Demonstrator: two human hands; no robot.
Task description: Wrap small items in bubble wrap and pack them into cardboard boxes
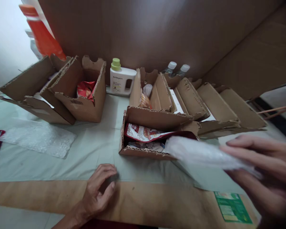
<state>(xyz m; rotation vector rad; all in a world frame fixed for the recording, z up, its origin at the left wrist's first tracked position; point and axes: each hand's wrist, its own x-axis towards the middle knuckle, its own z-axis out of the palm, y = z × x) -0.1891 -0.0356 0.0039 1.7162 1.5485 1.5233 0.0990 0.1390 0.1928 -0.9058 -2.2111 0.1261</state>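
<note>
My right hand (264, 168) pinches one end of a whitish, see-through plastic-wrapped bundle (200, 152), smeared by motion; its contents cannot be made out. The bundle's far end overlaps the right part of a low cardboard box (143, 154). Inside that box lie a white and dark-red printed food packet (143, 132) and other packaging (150, 146). My left hand (97, 190) rests at the table's front edge, fingers loosely curled, thumb apart, holding nothing. A flat sheet of bubble wrap (40, 136) lies on the cloth to its left.
Two cardboard boxes stand at left, one with a red packet (87, 90). A row of cardboard compartments (193, 95) fills the right back. Behind are a white bottle with green cap (121, 79), an orange bottle (44, 35) and clear white-capped bottles (172, 65). A green packet (233, 206) lies front right.
</note>
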